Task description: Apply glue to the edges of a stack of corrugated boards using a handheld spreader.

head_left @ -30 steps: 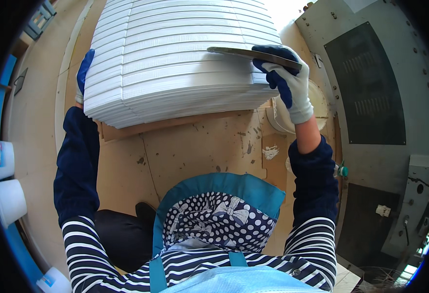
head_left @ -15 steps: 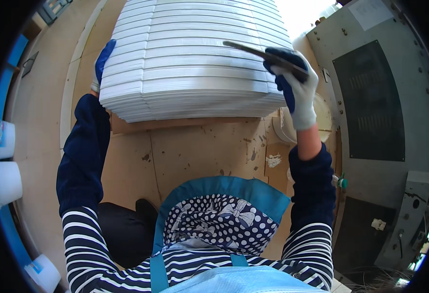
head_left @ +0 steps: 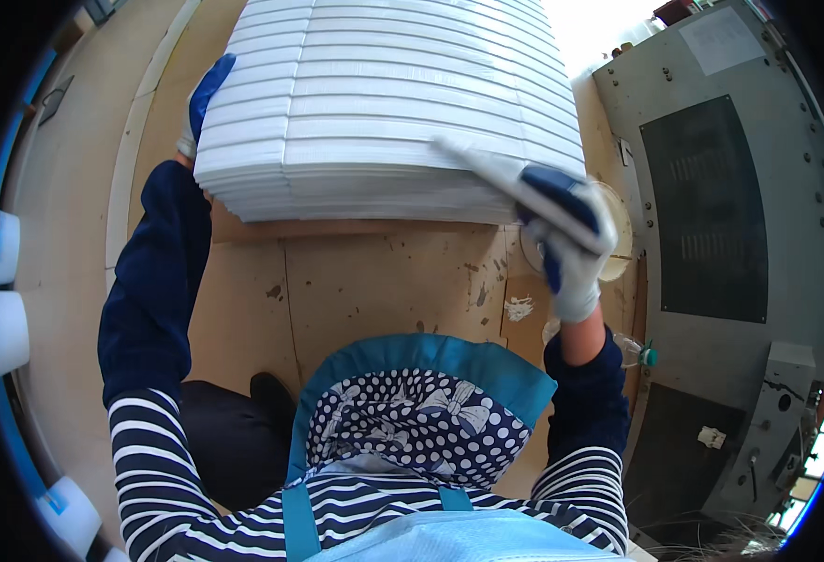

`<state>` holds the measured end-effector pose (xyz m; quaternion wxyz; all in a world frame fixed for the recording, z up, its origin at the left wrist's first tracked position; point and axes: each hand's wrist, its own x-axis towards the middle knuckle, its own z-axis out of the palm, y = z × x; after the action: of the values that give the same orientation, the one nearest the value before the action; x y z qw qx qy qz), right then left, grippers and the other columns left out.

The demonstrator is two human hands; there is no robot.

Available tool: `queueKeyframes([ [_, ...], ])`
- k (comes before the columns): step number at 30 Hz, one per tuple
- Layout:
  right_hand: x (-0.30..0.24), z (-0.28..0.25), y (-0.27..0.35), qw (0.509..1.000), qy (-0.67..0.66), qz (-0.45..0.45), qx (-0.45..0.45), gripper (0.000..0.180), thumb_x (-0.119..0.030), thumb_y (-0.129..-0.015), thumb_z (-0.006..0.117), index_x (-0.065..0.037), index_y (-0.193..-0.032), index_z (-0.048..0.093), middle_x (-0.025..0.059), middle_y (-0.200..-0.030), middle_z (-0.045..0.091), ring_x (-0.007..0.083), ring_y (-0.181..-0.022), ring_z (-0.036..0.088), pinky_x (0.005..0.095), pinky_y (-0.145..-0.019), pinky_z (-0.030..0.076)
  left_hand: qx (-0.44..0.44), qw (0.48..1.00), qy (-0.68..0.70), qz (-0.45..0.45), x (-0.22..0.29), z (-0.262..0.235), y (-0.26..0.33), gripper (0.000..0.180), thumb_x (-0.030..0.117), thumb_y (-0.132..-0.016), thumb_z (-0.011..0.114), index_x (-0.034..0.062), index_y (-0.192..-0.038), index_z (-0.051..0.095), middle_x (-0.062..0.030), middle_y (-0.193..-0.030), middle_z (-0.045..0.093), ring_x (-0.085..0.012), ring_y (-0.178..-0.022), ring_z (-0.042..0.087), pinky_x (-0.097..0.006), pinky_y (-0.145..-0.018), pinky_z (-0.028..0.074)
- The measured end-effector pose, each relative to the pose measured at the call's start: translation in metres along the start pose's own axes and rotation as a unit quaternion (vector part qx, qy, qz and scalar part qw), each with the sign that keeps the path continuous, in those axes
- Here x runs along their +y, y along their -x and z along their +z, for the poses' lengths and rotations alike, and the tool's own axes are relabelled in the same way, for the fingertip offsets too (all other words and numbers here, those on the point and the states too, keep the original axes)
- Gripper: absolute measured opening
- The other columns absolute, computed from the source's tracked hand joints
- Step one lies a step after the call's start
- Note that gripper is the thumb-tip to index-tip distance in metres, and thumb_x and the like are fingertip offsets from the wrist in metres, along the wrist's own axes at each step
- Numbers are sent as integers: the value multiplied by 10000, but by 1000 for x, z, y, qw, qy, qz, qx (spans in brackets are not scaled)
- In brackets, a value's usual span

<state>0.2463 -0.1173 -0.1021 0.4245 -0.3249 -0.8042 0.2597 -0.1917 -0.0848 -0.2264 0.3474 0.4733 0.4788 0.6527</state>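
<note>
A tall stack of white folded sheets point(head_left: 412, 98), layered in overlapping rows, stands in front of me. My left hand point(head_left: 207, 101), in a white glove with a blue palm, lies along the stack's left side with its fingers stretched out; part of the hand is hidden behind the edge. My right hand point(head_left: 573, 245), gloved the same way and blurred by motion, is closed around a thin flat bar point(head_left: 487, 170). The bar slants up and left over the stack's near right corner. Whether its tip touches the sheets I cannot tell.
Brown board point(head_left: 337, 228) shows under the stack. At the right stand a pale round bucket point(head_left: 615, 234), a bottle with a green cap point(head_left: 638, 353) and a grey machine cabinet point(head_left: 786, 187). White tubs point(head_left: 2, 332) line the left. A scrap of white string point(head_left: 519, 308) lies on the floor.
My right hand has moved down toward me with the flat bar, which now looks blurred and paler. My left hand stays at the stack's left side. The view has shifted slightly.
</note>
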Motion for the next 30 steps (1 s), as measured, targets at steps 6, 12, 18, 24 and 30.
queueKeyframes([
  [6,12,37,2,993,-5,72,93,335,41,-602,531,15,-934,570,183,-909,602,315,-796,599,334,-747,468,-45,976,-149,150,-18,-22,-7,350,183,-891,430,27,-1201,476,-90,-1211,487,-181,-1118,456,-271,-973,331],
  [12,-16,75,4,973,102,-207,-29,324,22,-614,561,12,-936,529,194,-899,591,336,-745,599,349,-673,491,-40,982,-129,129,-21,-33,-6,341,175,-892,425,36,-1198,482,-94,-1219,481,-187,-1123,452,-272,-979,323],
  [18,-9,75,-56,995,-74,56,41,319,58,-653,564,13,-967,521,148,-892,602,275,-739,603,296,-679,476,-45,963,-193,181,-12,-43,-1,341,190,-893,426,30,-1188,490,-85,-1197,497,-174,-1106,460,-264,-973,321],
  [24,-2,91,-36,999,-33,34,21,295,74,-654,573,22,-944,552,143,-913,604,259,-744,604,291,-680,469,-39,983,-131,123,1,-25,4,344,220,-897,425,36,-1179,500,-74,-1167,516,-161,-1067,482,-252,-951,336],
  [30,-49,96,13,975,46,-193,-103,329,-5,-619,620,23,-939,546,182,-951,591,325,-753,603,346,-661,486,-31,998,-19,47,3,-30,6,349,240,-897,432,46,-1179,502,-76,-1150,525,-157,-1051,490,-247,-942,340],
])
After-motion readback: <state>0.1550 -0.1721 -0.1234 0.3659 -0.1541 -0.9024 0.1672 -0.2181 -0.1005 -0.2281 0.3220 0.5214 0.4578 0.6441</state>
